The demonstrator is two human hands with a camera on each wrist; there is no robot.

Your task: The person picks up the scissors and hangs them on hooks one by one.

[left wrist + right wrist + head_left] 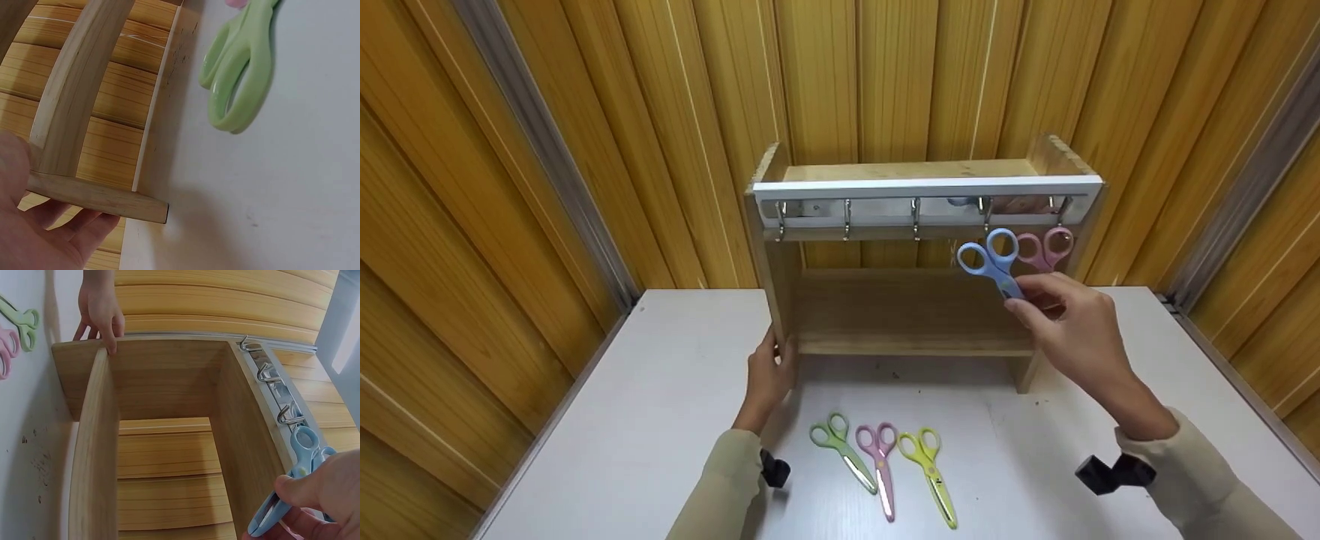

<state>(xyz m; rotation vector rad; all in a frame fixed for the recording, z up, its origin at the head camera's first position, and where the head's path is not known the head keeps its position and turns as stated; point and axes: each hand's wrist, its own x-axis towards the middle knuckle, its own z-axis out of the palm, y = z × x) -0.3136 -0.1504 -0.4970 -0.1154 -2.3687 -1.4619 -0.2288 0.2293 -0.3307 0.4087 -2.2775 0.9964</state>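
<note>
My right hand (1072, 326) pinches blue scissors (1003, 268) by the blade end between thumb and fingers, handle loops upward. The loops are just below the fourth hook (986, 210) of the rack. Right beside them, pink scissors (1041, 257) hang at the rightmost hook (1062, 210), partly behind my hand. My left hand (769, 371) grips the lower part of the left side panel (101, 197) of a wooden shelf (915, 350), with fingers on the outer face. Three hooks on the left side of the rack bear nothing.
On the white table (690, 360) before the shelf lie green scissors (847, 454), another pair of pink scissors (883, 469) and yellow scissors (935, 480), handles towards the shelf. Wood-patterned walls (825, 82) stand behind and at both sides.
</note>
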